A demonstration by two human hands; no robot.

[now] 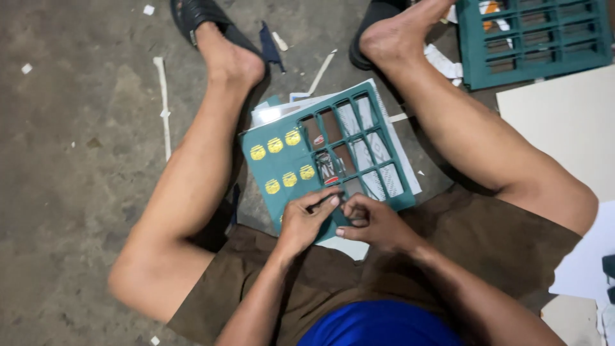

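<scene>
A teal die-cut card sheet lies on the floor between my legs, with several round yellow stickers on its left part and a grid of cut-out windows on its right part. Printed white sheets show through the windows beneath it. My left hand and my right hand meet at the sheet's near edge. Both pinch the teal card there, fingertips almost touching each other. What lies under the fingers is hidden.
I sit on a grey concrete floor with legs spread, black sandals at my feet. Paper scraps litter the floor. More teal grid sheets lie at the top right, and large white sheets at the right.
</scene>
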